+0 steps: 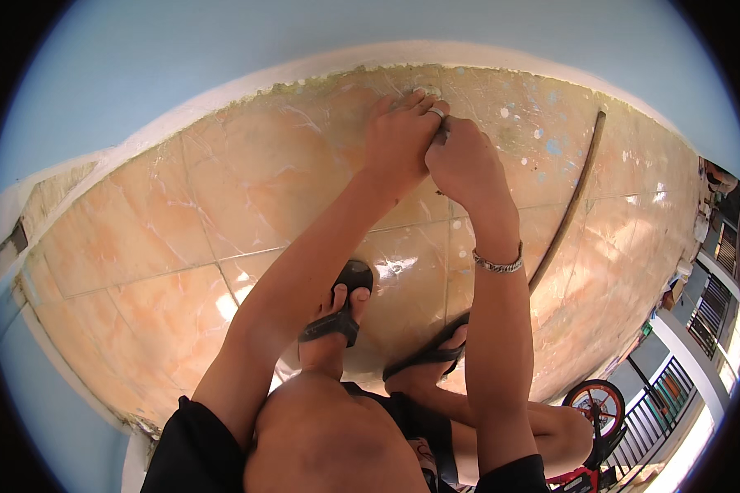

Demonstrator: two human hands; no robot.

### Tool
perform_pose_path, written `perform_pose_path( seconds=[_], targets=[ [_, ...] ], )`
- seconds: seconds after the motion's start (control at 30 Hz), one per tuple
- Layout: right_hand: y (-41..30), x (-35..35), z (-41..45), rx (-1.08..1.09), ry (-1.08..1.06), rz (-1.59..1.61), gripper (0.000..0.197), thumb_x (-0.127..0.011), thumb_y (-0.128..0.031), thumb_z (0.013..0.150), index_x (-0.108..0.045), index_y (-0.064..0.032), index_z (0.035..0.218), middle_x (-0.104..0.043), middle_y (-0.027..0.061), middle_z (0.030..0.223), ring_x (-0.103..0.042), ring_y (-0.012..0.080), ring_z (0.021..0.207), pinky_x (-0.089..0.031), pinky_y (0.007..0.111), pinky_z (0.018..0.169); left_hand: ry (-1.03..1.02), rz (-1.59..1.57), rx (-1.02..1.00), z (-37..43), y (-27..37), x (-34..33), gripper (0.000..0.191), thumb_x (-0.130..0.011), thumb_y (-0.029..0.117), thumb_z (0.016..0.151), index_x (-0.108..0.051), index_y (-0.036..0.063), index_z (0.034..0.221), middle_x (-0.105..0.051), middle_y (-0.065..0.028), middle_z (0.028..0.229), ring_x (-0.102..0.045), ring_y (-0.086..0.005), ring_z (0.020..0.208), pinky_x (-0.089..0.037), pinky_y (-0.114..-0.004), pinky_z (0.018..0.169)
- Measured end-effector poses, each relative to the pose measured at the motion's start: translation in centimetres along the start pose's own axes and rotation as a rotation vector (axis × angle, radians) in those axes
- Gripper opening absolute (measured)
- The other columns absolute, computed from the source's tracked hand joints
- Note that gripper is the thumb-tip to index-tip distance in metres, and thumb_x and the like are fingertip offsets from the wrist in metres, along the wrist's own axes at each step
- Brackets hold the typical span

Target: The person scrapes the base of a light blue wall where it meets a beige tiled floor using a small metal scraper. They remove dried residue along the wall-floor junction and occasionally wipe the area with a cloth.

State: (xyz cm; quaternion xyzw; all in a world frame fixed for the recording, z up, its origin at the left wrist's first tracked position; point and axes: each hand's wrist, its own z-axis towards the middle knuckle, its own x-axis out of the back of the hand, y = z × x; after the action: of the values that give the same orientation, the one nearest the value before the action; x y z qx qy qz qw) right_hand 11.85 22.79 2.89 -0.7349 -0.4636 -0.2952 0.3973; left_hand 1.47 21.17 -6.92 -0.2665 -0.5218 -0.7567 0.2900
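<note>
Both hands meet low over the tiled floor (259, 209), near the foot of a light blue wall (234, 43). My left hand (404, 132) is spread palm down with a ring on one finger; its fingertips reach a small whitish patch (428, 91) close to the wall. Against its side is my right hand (465, 157), fingers curled at a small dark thing that is mostly hidden, too little to name. A chain bracelet (498, 265) circles the right wrist. What lies under the left palm cannot be seen.
A long thin brown stick (576, 197) lies on the floor to the right. White and blue paint spots (553, 146) mark the tiles beside the hands. Feet in black flip-flops (330, 326) are below. A wheel (594, 410) and a metal railing (647, 407) stand at lower right.
</note>
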Motion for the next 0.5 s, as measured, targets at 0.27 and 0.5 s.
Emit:
perform_pose_path(
  seconds=[0.27,0.5],
  targets=[
    [0.0,-0.5,0.2,0.010,0.014,0.062,0.032,-0.055,-0.023,0.098,-0.075,0.0003,0.108,-0.077,0.0270,0.104,-0.073,0.0472,0.101,-0.058,0.053,0.089,-0.100,0.001,0.023,0.3,-0.6,-0.2,0.030,-0.075,0.015,0.082,-0.069,0.0133,0.111,-0.078,-0.0112,0.110,-0.069,-0.0328,0.125,-0.044,-0.050,0.114],
    [-0.3,0.5,0.9,0.018,-0.062,0.093,0.035,-0.055,-0.024,0.098,-0.074,0.0005,0.113,-0.076,0.0280,0.106,-0.073,0.0473,0.104,-0.058,0.054,0.092,-0.058,-0.113,0.076,1.3,-0.5,-0.4,0.029,-0.075,0.013,0.082,-0.070,0.0127,0.110,-0.077,-0.0112,0.114,-0.069,-0.0340,0.125,-0.049,-0.048,0.109]
  ],
)
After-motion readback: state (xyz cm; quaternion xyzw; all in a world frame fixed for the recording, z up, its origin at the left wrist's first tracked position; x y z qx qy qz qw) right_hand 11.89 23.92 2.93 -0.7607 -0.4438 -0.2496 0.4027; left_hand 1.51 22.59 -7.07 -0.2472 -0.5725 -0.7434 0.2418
